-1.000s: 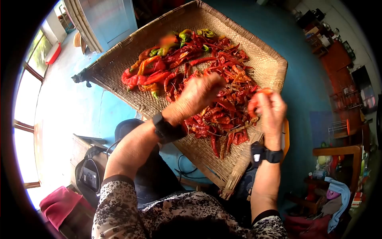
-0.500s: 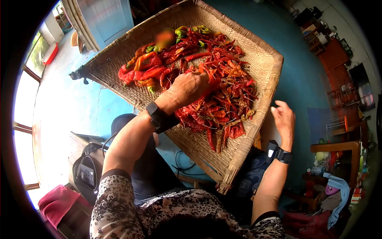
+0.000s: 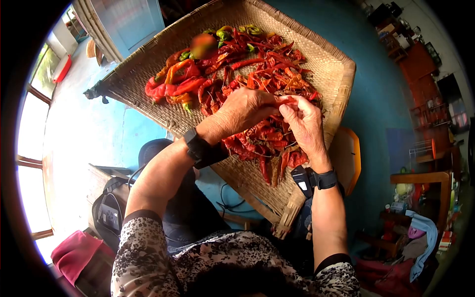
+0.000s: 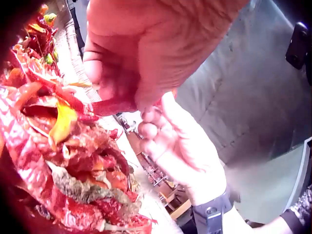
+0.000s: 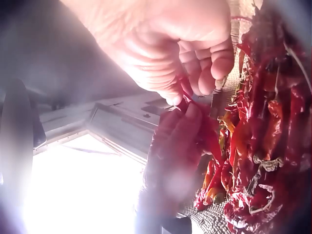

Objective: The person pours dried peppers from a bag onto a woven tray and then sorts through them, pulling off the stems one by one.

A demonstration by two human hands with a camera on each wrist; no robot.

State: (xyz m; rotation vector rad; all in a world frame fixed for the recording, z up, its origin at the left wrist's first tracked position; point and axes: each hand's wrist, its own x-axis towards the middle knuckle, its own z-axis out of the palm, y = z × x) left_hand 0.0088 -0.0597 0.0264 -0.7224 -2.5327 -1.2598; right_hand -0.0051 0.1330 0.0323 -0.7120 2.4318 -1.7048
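Note:
Over a woven bamboo tray (image 3: pixel 326 74) heaped with chilies, both hands meet at one red chili pepper (image 3: pixel 284 102). My left hand (image 3: pixel 240 110) grips the pepper from the left, its fingers curled. From the right, my right hand (image 3: pixel 306 129) pinches the pepper between thumb and fingers. In the right wrist view part of the red chili pepper (image 5: pixel 209 139) hangs below the fingertips. Red dried chilies (image 3: pixel 264 143) lie in a heap under the hands, wrinkled and some with stems.
Fresher red and orange peppers (image 3: pixel 173 84) and a few green ones (image 3: pixel 225 34) lie at the tray's far left. A backpack (image 3: pixel 106 213) sits at the left. An orange-edged seat (image 3: pixel 355 161) shows behind the right wrist, with a wooden chair (image 3: pixel 420 178) farther right.
My right hand held a reddish piece, then went out past the tray's right edge without it. It has come back to meet my left hand at a pepper.

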